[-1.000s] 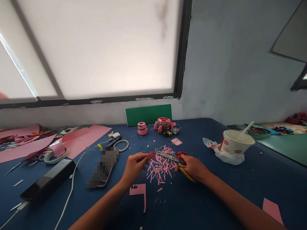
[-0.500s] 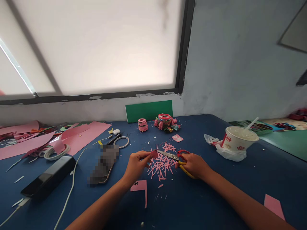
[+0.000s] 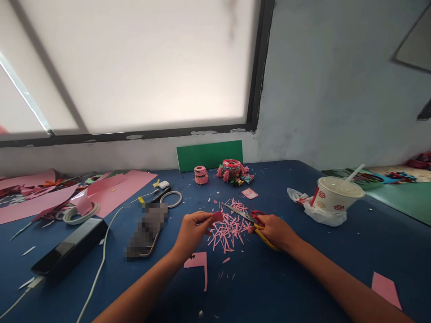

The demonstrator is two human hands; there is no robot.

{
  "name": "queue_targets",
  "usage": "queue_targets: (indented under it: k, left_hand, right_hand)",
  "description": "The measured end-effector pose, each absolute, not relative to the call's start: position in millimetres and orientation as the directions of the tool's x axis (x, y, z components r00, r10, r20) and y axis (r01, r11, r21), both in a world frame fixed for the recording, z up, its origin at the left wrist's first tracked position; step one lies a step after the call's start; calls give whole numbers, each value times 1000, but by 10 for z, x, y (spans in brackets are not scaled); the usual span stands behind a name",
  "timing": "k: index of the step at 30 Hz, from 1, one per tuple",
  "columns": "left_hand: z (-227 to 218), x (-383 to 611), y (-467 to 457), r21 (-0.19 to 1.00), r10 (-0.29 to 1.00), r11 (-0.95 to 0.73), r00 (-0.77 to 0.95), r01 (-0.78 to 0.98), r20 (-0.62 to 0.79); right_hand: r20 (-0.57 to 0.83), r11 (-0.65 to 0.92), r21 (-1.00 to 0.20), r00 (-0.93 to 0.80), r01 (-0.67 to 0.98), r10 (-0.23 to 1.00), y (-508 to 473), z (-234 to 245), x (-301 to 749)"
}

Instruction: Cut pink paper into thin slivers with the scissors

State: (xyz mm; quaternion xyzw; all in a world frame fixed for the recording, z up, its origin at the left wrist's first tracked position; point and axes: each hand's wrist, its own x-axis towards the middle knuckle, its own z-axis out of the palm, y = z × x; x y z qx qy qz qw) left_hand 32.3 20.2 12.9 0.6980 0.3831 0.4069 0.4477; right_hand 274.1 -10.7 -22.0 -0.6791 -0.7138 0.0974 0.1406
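Observation:
My left hand pinches a small pink paper piece above a heap of thin pink paper strips on the blue table. My right hand grips the red-and-yellow handles of a pair of scissors. Their blades point up and left, just right of the pink piece, and look slightly parted. A cut pink paper scrap lies below my left wrist.
A paper cup with a straw sits on a plastic bag at the right. Folded paper rings and a green card stand near the wall. Pink sheets, tape rolls, a black device with a white cable lie left.
The scissors have tilted, their blade tips rising away from the pink piece. My left hand stays in place holding the paper.

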Motion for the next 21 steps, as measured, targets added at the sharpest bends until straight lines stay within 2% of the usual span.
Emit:
queue_targets:
  k: [9,13,17,21]
  left_hand:
    - [137,323,181,956,929,-275,284,105,236]
    - [151,363,110,958,917,-278,317,69,243]
    - [190,389,37,967,920,-248,326,48,220]
    - [219,383,25,970,932,-240,290,45,218]
  right_hand:
    - [43,83,-421,-72,903,997,-188,-153,2646]
    - [79,103,-414,-77,904,994,-227,-105,2543]
    - [65,94,-480,-72,872,995,-246,-80,2544]
    - [101,65,-440,-23,896,995,-247,-105,2586]
